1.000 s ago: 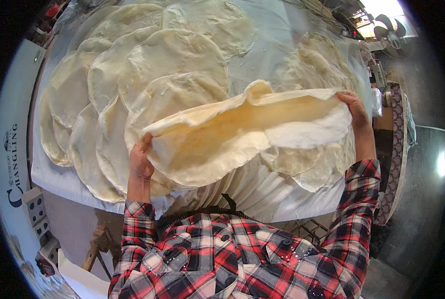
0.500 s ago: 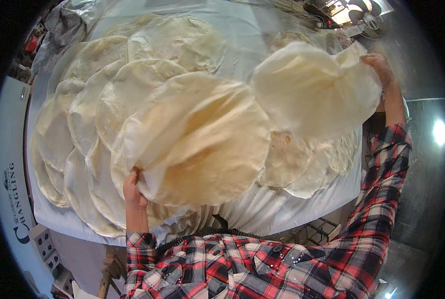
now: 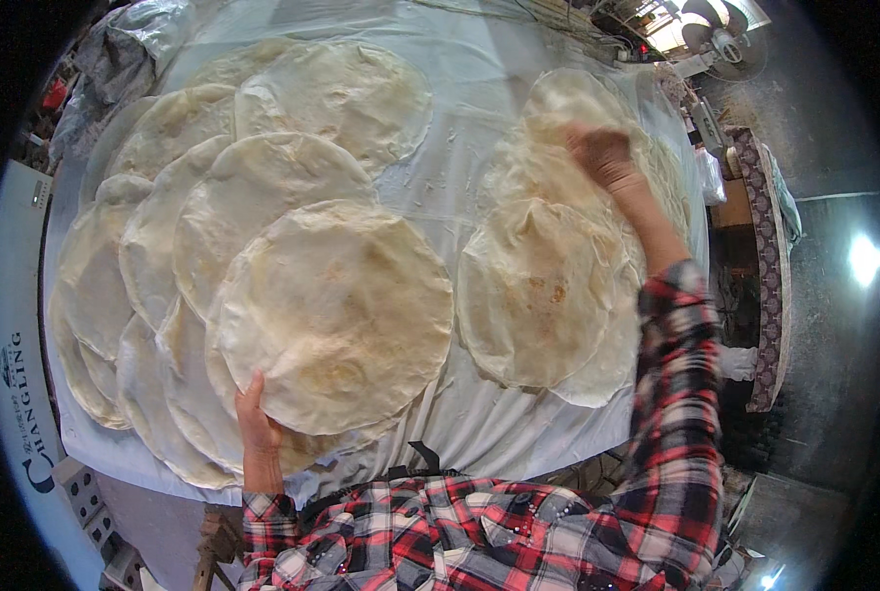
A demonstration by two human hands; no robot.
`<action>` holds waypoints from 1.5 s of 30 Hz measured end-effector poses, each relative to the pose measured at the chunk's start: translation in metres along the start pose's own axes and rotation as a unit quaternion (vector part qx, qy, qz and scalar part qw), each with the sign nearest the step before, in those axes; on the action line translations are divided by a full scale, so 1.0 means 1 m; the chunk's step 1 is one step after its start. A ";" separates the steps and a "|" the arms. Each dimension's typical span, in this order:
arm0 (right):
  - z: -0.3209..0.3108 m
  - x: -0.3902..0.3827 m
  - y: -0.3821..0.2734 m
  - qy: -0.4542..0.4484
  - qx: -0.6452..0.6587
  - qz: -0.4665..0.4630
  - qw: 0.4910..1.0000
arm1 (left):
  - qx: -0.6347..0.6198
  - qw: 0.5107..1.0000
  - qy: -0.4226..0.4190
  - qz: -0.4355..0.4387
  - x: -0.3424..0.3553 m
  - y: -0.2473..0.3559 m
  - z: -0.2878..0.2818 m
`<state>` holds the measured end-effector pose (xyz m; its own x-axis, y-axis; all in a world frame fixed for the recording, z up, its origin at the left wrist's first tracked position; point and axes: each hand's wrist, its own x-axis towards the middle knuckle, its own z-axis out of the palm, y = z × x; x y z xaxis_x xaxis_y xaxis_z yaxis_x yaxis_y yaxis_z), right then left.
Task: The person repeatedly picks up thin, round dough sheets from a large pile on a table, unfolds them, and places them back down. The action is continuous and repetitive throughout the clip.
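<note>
Thin, round, pale flatbread sheets lie overlapped across a white cloth. My left hand (image 3: 257,428) pinches the near-left edge of a large flatbread (image 3: 336,315), thumb on top and fingers hidden beneath. This sheet lies nearly flat over the left group of flatbreads (image 3: 189,227). At the far right, my right hand (image 3: 602,156) is over a blurred flatbread (image 3: 538,163), its fingers smeared by motion. Whether they grip its edge cannot be made out. Just nearer lies another flatbread (image 3: 533,295) with brown spots at its middle.
The white cloth (image 3: 450,187) shows between the two groups of flatbreads. Crumpled plastic (image 3: 120,59) sits at the far left. A fan (image 3: 720,39) stands at the far right, and a patterned board edge (image 3: 770,266) runs beyond the table's right side.
My right hand has moved left and inward, and the raised sheet there has come down over the right group. The sheet at my left hand has settled from billowing to nearly flat.
</note>
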<state>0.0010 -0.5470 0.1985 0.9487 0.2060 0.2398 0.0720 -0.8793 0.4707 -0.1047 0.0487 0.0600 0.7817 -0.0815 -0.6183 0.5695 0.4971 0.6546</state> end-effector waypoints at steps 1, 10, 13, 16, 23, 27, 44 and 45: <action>0.019 -0.016 -0.033 -0.037 0.021 0.032 0.999 | 0.012 1.000 -0.025 0.010 -0.004 -0.002 0.002; -0.053 -0.091 -0.245 -0.018 0.441 0.011 0.897 | 0.192 0.971 -0.142 -0.032 -0.036 -0.027 -0.036; -0.089 -0.117 -0.285 -0.046 0.503 -0.025 0.863 | 0.163 0.969 -0.184 -0.025 -0.044 -0.035 -0.019; -0.120 -0.146 -0.320 -0.083 0.575 -0.058 0.812 | 0.055 0.971 -0.231 -0.014 -0.066 -0.046 -0.004; -0.137 -0.149 -0.377 -0.095 0.628 -0.080 0.768 | -0.012 0.980 -0.199 -0.026 -0.078 -0.067 0.004; -0.139 -0.153 -0.385 -0.106 0.611 -0.054 0.782 | -0.015 0.978 -0.207 -0.007 -0.081 -0.068 0.009; -0.144 -0.139 -0.394 -0.114 0.636 -0.027 0.763 | 0.110 0.983 -0.133 0.070 -0.070 -0.075 0.032; -0.143 -0.139 -0.396 -0.141 0.648 -0.018 0.748 | 0.140 0.977 -0.123 0.099 -0.068 -0.078 0.035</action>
<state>-0.2029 -0.1662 0.1001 0.9531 0.3016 -0.0272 0.1641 -0.5898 -0.7907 -0.1928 -0.0148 0.0664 0.9014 -0.2297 -0.3671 0.4214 0.2702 0.8657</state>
